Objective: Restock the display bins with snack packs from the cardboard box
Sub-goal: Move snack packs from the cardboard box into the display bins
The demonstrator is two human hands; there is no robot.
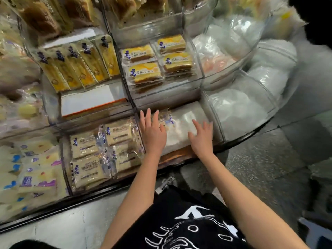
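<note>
While left hand (152, 131) and right hand (201, 140) lie spread on clear packs (181, 126), beige packs (118, 134) sit just alongside. Yellow packs (143, 70) stack behind

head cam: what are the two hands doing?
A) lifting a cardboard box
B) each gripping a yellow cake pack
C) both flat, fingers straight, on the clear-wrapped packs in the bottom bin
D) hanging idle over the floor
C: the left hand and right hand lie flat with straight fingers on the clear-wrapped pale snack packs in the bottom-tier clear plastic bin, gripping nothing.
</note>
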